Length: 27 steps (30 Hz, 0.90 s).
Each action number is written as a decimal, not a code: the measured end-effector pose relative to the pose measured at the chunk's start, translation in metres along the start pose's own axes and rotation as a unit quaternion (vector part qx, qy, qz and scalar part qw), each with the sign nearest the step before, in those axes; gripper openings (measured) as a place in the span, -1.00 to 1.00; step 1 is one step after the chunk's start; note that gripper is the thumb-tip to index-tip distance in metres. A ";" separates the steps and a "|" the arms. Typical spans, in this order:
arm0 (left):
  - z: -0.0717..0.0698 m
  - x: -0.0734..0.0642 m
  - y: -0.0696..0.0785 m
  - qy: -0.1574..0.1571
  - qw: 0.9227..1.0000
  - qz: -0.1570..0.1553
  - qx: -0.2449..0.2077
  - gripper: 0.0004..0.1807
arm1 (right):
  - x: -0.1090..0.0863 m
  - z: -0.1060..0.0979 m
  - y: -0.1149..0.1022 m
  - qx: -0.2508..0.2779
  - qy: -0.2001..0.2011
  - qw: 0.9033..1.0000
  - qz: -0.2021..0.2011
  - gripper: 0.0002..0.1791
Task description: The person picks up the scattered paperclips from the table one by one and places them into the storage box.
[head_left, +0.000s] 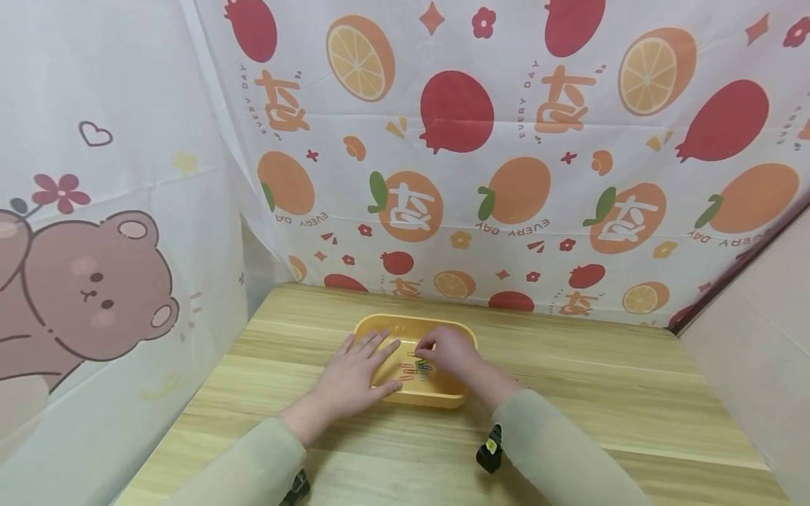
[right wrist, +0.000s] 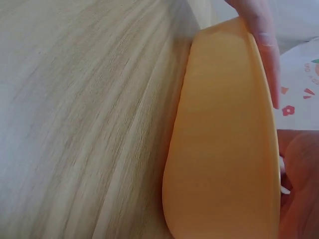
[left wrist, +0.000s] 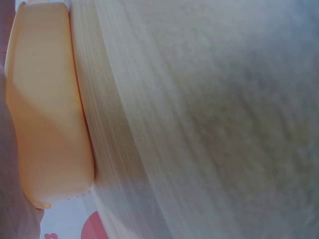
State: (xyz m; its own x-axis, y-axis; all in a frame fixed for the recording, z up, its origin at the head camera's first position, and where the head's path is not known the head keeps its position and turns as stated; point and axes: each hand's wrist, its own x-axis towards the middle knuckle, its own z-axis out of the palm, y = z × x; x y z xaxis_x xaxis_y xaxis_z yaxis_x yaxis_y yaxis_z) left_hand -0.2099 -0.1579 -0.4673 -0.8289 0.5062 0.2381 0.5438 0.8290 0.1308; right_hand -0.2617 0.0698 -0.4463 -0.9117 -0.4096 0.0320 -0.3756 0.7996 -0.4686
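Observation:
A shallow yellow plastic tray (head_left: pixel 418 400) sits on the wooden table, with several small coloured paper clips (head_left: pixel 407 371) in red, green and blue lying on its floor. My left hand (head_left: pixel 351 372) rests over the tray's left side, fingers spread and straight, the thumb along the near rim. Over the tray's right side reaches my right hand (head_left: pixel 451 350), thumb and forefinger pinching a small reddish paper clip (head_left: pixel 411 354) just above the others. Both wrist views show mainly the outer wall of the tray (left wrist: pixel 47 109), which hides its contents there.
The wooden table (head_left: pixel 569 400) extends on every side of the tray. A fruit-print curtain (head_left: pixel 455 176) hangs along the table's back edge, and a bear-print cloth (head_left: pixel 95 281) stands at the left. A pale panel (head_left: pixel 753 337) borders the right side.

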 end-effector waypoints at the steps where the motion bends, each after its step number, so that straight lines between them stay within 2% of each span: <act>1: 0.000 0.000 0.000 0.002 1.000 0.001 0.001 -0.18 | 0.001 0.001 -0.001 -0.003 -0.006 1.000 0.005 -0.91; 7: 0.000 -0.001 -0.001 0.003 1.000 0.002 0.003 -0.18 | 0.007 0.010 -0.008 -0.019 -0.033 0.999 0.030 -0.91; 16: -0.001 0.000 0.000 0.006 1.000 0.003 -0.005 -0.18 | 0.014 0.021 -0.014 -0.081 -0.031 0.996 0.032 -0.90; 27: -0.003 0.000 0.001 -0.010 1.000 -0.004 -0.009 -0.17 | 0.018 0.029 -0.017 -0.105 -0.045 0.992 0.048 -0.86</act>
State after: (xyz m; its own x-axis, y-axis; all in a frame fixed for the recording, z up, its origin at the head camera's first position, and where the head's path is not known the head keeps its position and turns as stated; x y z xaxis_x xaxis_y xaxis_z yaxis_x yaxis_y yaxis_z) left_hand -0.2089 -0.1575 -0.4638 -0.8353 0.5045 0.2186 0.5397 0.8283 0.1506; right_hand -0.2674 0.0359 -0.4628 -0.9298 -0.3574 -0.0878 -0.3229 0.9067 -0.2713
